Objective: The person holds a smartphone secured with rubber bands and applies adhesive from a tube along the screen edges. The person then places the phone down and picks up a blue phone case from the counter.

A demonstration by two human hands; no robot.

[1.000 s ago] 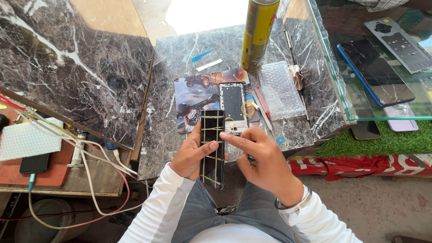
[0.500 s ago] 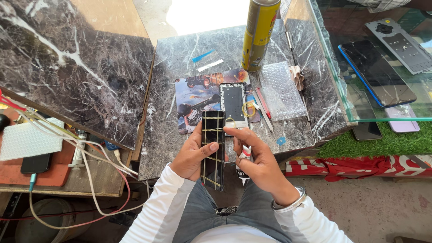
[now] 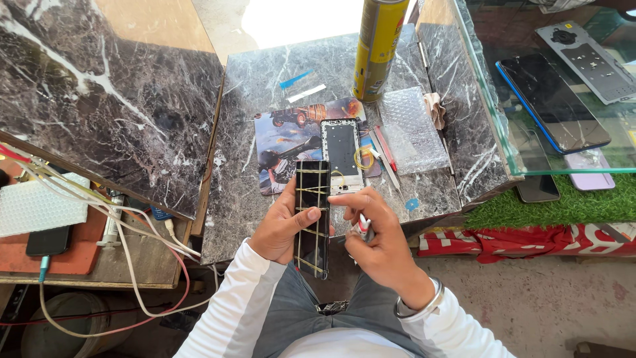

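My left hand (image 3: 281, 229) grips a black phone (image 3: 313, 219) wrapped in several yellow rubber bands, held upright over my lap at the table's near edge. My right hand (image 3: 376, 238) touches the phone's right side with its forefinger and holds a small red-and-white tool (image 3: 364, 227) in its curled fingers. Just beyond the phone, a phone frame with a dark screen (image 3: 342, 151) lies on a printed picture mat (image 3: 281, 142), with loose yellow rubber bands (image 3: 363, 158) beside it.
A tall yellow spray can (image 3: 377, 46) stands at the back of the marble table (image 3: 265, 79). Bubble wrap (image 3: 411, 129) and thin tools lie at right. A glass case (image 3: 530, 99) holds phones. Cables and a charging phone (image 3: 50, 240) sit at left.
My right hand has drawn back from the frame on the mat toward me and now rests its forefinger on the banded phone. My left hand has kept its hold.
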